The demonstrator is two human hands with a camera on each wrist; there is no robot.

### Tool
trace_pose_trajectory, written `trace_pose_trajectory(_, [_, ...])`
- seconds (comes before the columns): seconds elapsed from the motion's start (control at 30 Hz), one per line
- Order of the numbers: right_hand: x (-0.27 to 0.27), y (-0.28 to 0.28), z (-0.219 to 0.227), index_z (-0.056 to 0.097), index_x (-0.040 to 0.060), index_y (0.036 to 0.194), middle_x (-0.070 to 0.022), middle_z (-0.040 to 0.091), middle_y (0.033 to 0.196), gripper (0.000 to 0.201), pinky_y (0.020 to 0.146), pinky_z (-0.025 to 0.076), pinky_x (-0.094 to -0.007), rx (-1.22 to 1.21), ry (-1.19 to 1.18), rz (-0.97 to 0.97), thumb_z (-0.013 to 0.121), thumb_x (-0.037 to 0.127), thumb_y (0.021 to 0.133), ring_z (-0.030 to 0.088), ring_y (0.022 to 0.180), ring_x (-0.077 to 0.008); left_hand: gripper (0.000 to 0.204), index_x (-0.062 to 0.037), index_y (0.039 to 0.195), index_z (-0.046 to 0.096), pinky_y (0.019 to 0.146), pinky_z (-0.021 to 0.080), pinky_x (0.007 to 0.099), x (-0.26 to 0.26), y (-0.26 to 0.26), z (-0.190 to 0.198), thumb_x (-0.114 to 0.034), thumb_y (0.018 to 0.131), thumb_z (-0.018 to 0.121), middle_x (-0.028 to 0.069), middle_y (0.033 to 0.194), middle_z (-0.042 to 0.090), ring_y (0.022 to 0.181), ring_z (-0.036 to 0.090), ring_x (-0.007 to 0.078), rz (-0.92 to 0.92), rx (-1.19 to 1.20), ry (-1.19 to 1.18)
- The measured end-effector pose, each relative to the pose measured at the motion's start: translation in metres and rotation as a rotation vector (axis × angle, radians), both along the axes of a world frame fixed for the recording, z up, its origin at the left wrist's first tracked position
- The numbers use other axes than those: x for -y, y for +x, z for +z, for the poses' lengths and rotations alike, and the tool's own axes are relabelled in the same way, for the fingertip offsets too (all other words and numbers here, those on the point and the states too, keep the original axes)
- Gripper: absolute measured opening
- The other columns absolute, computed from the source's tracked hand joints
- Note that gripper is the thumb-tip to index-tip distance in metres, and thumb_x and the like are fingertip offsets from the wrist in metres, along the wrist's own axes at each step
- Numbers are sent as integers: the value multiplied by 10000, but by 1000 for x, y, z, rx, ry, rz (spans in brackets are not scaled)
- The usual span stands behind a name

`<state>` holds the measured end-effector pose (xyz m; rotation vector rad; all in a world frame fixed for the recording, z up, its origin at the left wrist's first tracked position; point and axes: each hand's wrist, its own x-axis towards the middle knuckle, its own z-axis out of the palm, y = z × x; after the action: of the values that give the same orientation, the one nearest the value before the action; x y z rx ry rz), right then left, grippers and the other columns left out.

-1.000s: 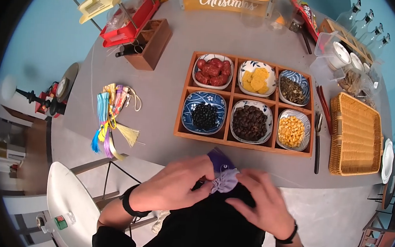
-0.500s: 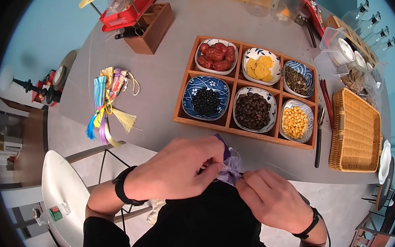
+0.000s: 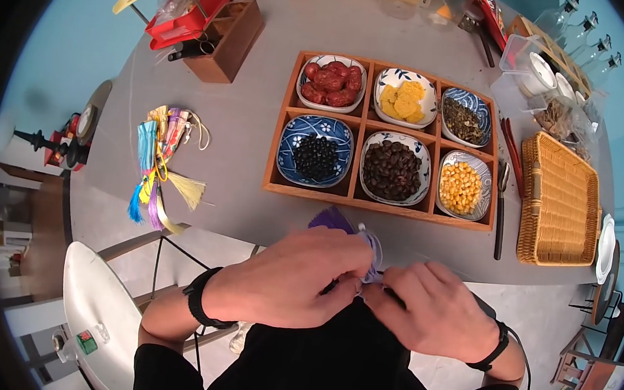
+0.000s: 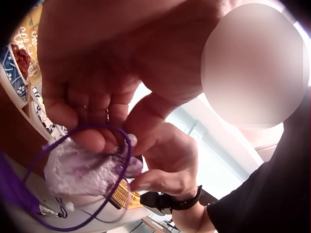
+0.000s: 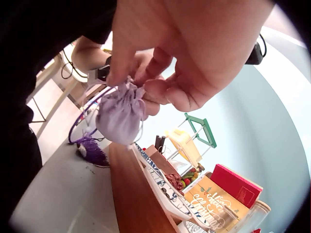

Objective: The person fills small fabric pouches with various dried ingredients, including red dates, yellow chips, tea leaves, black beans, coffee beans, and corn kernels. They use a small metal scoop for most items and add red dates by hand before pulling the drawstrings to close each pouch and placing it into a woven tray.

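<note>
A small lavender drawstring pouch (image 5: 119, 119) hangs below both hands, its neck gathered into tight folds. My left hand (image 3: 291, 274) pinches it at the neck between thumb and fingers. Close against it, my right hand (image 3: 439, 308) pinches the neck from the other side; the fingertips of both hands nearly meet there. A dark purple cord (image 4: 127, 158) loops around in front of the pouch in the left wrist view. At the cord's end a purple tassel (image 5: 95, 150) hangs over the table's front edge. In the head view the hands hide most of the pouch.
Beyond the hands stands a divided wooden tray (image 3: 305, 193) with bowls of red dates, beans, corn and other dry goods. Colourful tasselled pouches (image 3: 165, 154) lie to the left. On the right are a spoon (image 3: 500, 210), red chopsticks (image 3: 513, 158) and a wicker basket (image 3: 561, 200).
My right hand, earlier beside the pouch with spread fingers, has moved in and now pinches its neck. My left hand has turned further over the pouch, covering more of it. The head view has shifted slightly.
</note>
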<state>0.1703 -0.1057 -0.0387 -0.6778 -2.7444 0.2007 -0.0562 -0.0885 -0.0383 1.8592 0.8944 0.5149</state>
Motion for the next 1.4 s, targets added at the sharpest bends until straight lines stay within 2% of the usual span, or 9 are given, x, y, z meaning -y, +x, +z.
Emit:
trace_pose_trajectory(0.17, [-6,1,-1,663,72,929,-7,470,824,185,612,386,-262,21,-80,36,634,150,764,515,733,-145,76,-47,808,558,621,404,382,-3,-5,-2,-4,790,618,91,741,560,690,540,309,-99,12,96])
trace_pose_trajectory(0.47, [2,11,-5,635,35,845,-30,467,818,169,642,391,-270,153,-80,-17,628,126,703,514,745,-162,103,-23,882,588,657,459,366,7,-19,-15,30,805,630,108,760,592,744,595,285,202,-31,-111])
trace_pose_trajectory(0.57, [3,7,-1,630,24,812,-33,463,804,150,643,393,-275,142,-74,18,634,120,697,513,740,-164,127,-21,895,605,672,476,360,14,-11,-17,34,789,649,102,854,615,754,606,283,187,-75,28])
trace_pose_trajectory(0.63, [2,5,1,627,17,795,-34,462,796,142,638,389,-277,86,-67,16,629,110,688,513,728,-164,192,-27,938,624,672,493,360,17,-9,-10,-10,767,709,98,967,614,764,615,284,247,-71,535])
trace_pose_trajectory(0.67, [3,4,2,627,17,795,-34,462,796,142,638,389,-277,90,-67,10,629,110,688,513,728,-164,192,-27,938,624,672,493,360,20,-8,-9,-10,767,709,98,967,614,764,615,284,243,-66,535])
trace_pose_trajectory(0.73, [5,2,1,631,13,806,-34,468,790,153,632,381,-278,66,-40,-19,622,100,681,514,718,-162,304,-42,995,626,658,501,360,26,-8,-8,-67,729,771,94,1035,593,777,615,278,-6,-85,565])
trace_pose_trajectory(0.9, [10,-3,4,607,28,768,-24,455,762,127,635,372,-278,50,-9,14,618,123,684,504,703,-159,263,-35,938,619,664,511,350,29,-7,-28,-74,714,752,86,979,573,795,594,257,-73,-116,495])
trace_pose_trajectory(0.97, [7,-2,6,598,39,756,-19,451,753,121,640,370,-279,67,-32,37,620,138,690,501,704,-156,258,-51,900,615,664,511,348,24,-15,-24,-55,662,715,69,915,554,818,575,247,-325,-144,499])
trace_pose_trajectory(1.4, [0,-7,10,591,117,712,4,431,745,80,620,316,-282,154,-43,85,634,184,714,479,682,-130,210,-102,737,603,527,405,275,35,-31,-16,-181,662,782,-3,847,570,654,467,146,-236,-120,674])
